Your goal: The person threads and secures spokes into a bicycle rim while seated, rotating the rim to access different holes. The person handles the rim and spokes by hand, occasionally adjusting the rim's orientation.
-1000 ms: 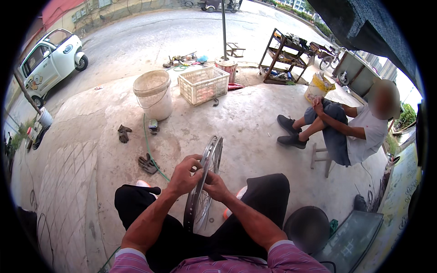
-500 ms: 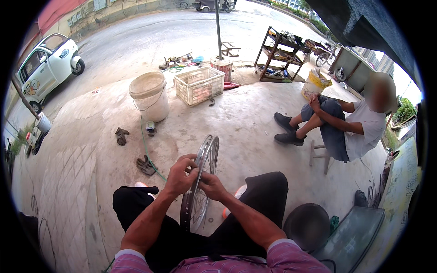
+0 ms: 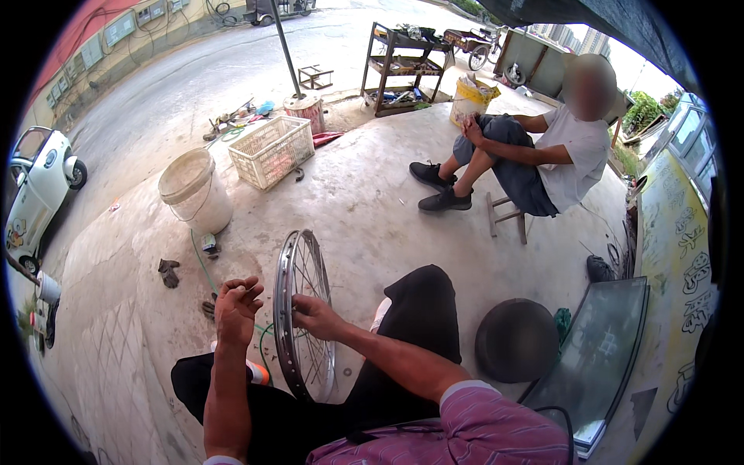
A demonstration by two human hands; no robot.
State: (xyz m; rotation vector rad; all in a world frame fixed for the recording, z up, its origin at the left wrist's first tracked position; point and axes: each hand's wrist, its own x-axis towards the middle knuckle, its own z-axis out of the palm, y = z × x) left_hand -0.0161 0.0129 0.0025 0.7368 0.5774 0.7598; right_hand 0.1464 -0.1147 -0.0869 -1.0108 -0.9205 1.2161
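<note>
A spoked wheel [image 3: 284, 322] with a silver rim stands nearly upright on the concrete floor [image 3: 372, 225], between the person's dark-trousered legs. The right hand [image 3: 316, 318] is closed on the inner side of the rim, thumb and fingers pinched together near the spokes. The left hand [image 3: 239, 310] is raised just to the left of the wheel, apart from it, its fingers loosely curled and the thumb close to them; whether it pinches something small, I cannot tell

A dark glove [image 3: 168, 273] lies farther left, and a second one [image 3: 208, 307] is partly hidden behind the left hand. Beyond the wheel stand a pale bucket [image 3: 195, 198] and, to its right, a cream plastic crate [image 3: 267, 159]. At the far side is a dark tool rack [image 3: 404, 67], with a yellow bucket [image 3: 469, 105] to its right. On the right, another person [image 3: 570, 151] sits on a low stool [image 3: 508, 218], hands near their knees. Nearer on the right, a round black object [image 3: 517, 341] lies beside a glass panel [image 3: 593, 341]
</note>
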